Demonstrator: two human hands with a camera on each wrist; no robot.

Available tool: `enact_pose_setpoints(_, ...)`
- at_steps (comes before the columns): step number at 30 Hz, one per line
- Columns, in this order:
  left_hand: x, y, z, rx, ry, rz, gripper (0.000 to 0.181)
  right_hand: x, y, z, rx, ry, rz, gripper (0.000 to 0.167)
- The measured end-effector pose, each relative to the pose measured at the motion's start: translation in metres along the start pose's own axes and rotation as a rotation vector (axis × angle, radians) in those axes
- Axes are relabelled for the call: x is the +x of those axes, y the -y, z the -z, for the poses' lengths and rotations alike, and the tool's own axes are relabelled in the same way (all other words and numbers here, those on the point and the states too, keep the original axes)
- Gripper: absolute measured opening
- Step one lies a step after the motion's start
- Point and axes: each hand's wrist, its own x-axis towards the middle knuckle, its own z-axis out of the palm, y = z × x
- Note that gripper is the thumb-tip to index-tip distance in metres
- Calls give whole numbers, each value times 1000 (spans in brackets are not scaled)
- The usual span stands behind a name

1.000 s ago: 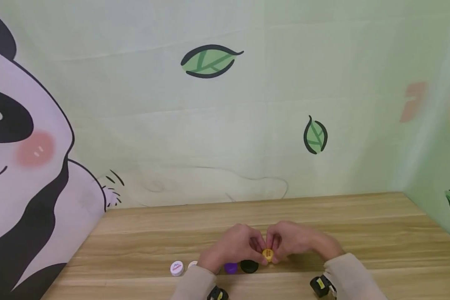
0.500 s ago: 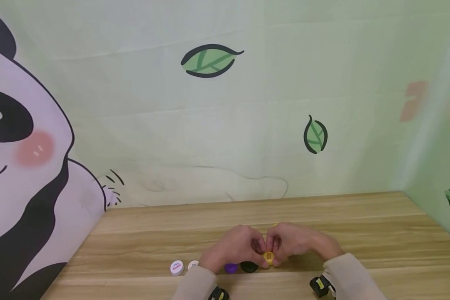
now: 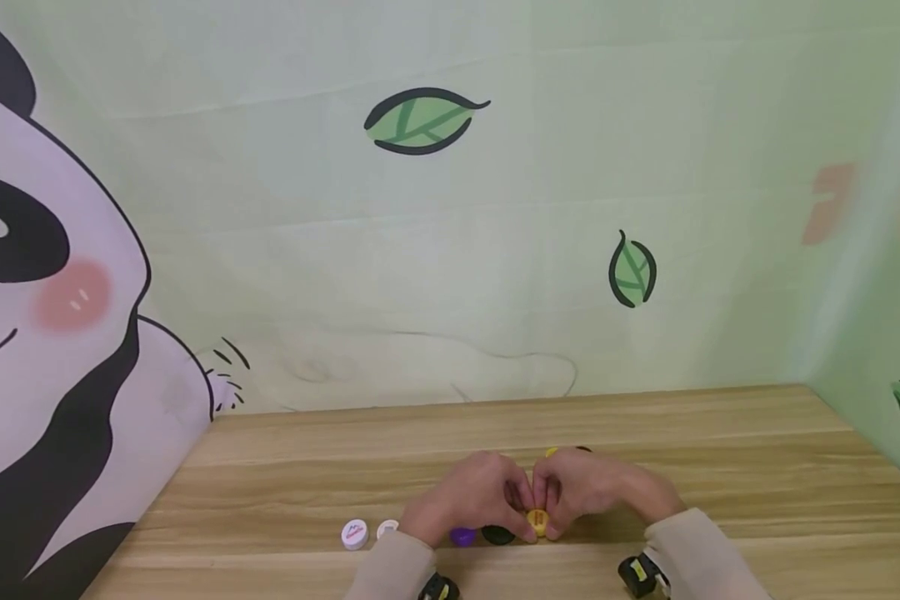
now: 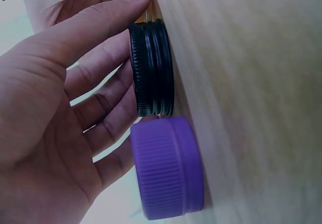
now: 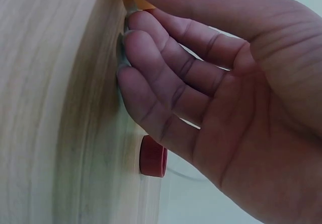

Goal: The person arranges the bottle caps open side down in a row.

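Both hands meet over a yellow bottle cap (image 3: 537, 523) with dark print, low over the wooden table. My left hand (image 3: 471, 493) holds its left side with thumb and finger. On its right side, my right hand (image 3: 587, 482) holds it the same way. Just left of it sits a black ribbed cap (image 4: 151, 68), and a purple cap (image 4: 166, 168) follows in the row, both beneath the left hand. In the right wrist view, a sliver of the yellow cap (image 5: 143, 3) shows under the thumb; the other fingers of that hand lie bent near the tabletop.
Further left in the row are a white cap (image 3: 355, 534) with a printed logo and another white cap (image 3: 387, 528), partly behind the left wrist. A red cap (image 5: 153, 156) stands beyond the right hand. A yellow item (image 3: 551, 452) peeks out behind that hand.
Both hands have drawn the yellow cap slightly toward me, so it now stands level with the black cap. Yellow and dark edges have come into sight behind the right hand.
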Motion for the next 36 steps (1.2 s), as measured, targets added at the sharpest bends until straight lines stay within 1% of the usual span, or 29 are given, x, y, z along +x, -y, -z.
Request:
enact_pose_setpoints(6, 0, -2, 1, 15, 8, 3, 25, 1, -1, 0, -4, 3, 2, 31)
enact_pose_setpoints(8, 0, -2, 1, 35, 7, 4, 25, 5, -9, -2, -3, 9, 8, 32)
enact_pose_setpoints(10, 0, -2, 1, 49, 7, 4, 26, 9, -23, -3, -24, 22, 31, 33)
enact_pose_setpoints(12, -1, -3, 0, 55, 9, 1, 26, 15, -38, -4, -34, 38, 35, 34)
enact_pose_setpoints(13, -1, -3, 0, 57, 9, 0, 27, 17, -43, -5, -48, 41, 38, 34)
enact_pose_setpoints(14, -1, -3, 0, 55, 11, 1, 27, 16, -44, -5, -51, 40, 42, 34)
enact_pose_setpoints(15, -1, -3, 0, 52, 14, 2, 27, 16, -43, -5, -50, 40, 39, 34)
enact_pose_setpoints(17, -1, -4, 0, 51, 18, 2, 27, 12, -34, -4, -26, 34, 17, 34)
enact_pose_setpoints(19, -1, -5, 0, 45, 23, 5, 27, 5, -20, -4, -12, 20, 19, 34)
enact_pose_setpoints(21, -1, -5, -1, 37, 28, 7, 27, 1, -11, -4, 9, 13, 9, 34)
enact_pose_setpoints(23, -1, -5, -1, 27, 33, 8, 27, -1, -6, -5, 15, 10, -2, 34)
enact_pose_setpoints(26, -1, -3, 0, 22, 37, 2, 27, -2, -3, -5, 22, 9, -10, 33)
enact_pose_setpoints(27, -2, -3, 0, 11, 37, -1, 27, -1, -3, -5, 27, 10, -11, 33)
enact_pose_setpoints(29, -2, 0, 0, -46, 38, -2, 25, -1, -5, -4, 44, 16, -7, 32)
enact_pose_setpoints(32, -2, 4, 0, -167, 29, 1, 22, -1, -7, -1, 90, 26, 5, 30)
enact_pose_setpoints(34, -1, 9, 0, -252, 11, 10, 19, -2, -7, 3, 121, 19, 12, 27)
enact_pose_setpoints(36, 1, 12, 1, -287, -23, 17, 17, -4, -8, 8, 130, -12, 20, 24)
